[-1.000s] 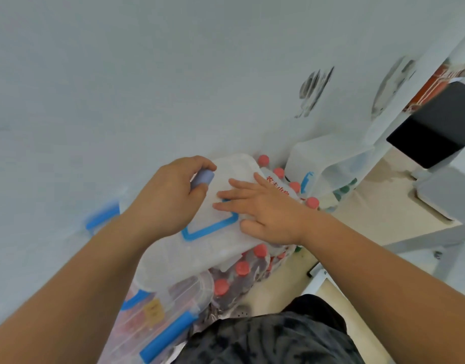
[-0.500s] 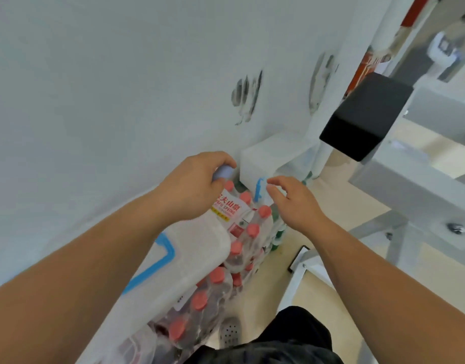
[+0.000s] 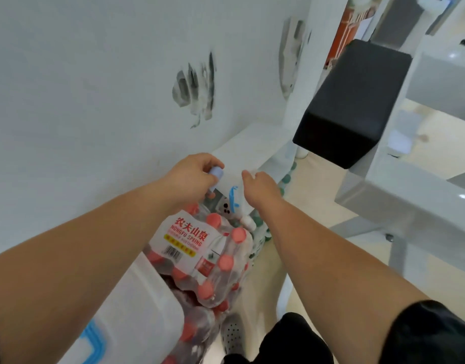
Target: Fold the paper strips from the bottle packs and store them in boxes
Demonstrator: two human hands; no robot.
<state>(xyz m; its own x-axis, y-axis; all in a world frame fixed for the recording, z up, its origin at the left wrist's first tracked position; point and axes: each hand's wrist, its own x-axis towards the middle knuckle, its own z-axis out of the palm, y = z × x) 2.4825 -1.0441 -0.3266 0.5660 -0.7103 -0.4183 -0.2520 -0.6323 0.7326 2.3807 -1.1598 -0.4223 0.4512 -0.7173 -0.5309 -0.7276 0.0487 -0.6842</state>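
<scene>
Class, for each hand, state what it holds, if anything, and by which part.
The left hand grips a small pale blue cylinder around its body, one end poking out. The right hand seems to hold nothing, close to the white box.

blue item point(image 3: 217, 172) mostly hidden in left hand point(image 3: 192, 179); right fingertips point(image 3: 246, 175) blurred

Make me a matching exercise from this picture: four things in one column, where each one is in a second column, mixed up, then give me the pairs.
Things
1. pale blue cylindrical object
2. shrink-wrapped pack of red-capped bottles
3. black padded block
4. grey perforated shoe

Places
A. at the bottom edge of the picture
B. upper right, by the grey metal frame
C. gripped in the left hand
D. below the hands, beside the white plastic box

Pairs: 1-C, 2-D, 3-B, 4-A
</scene>
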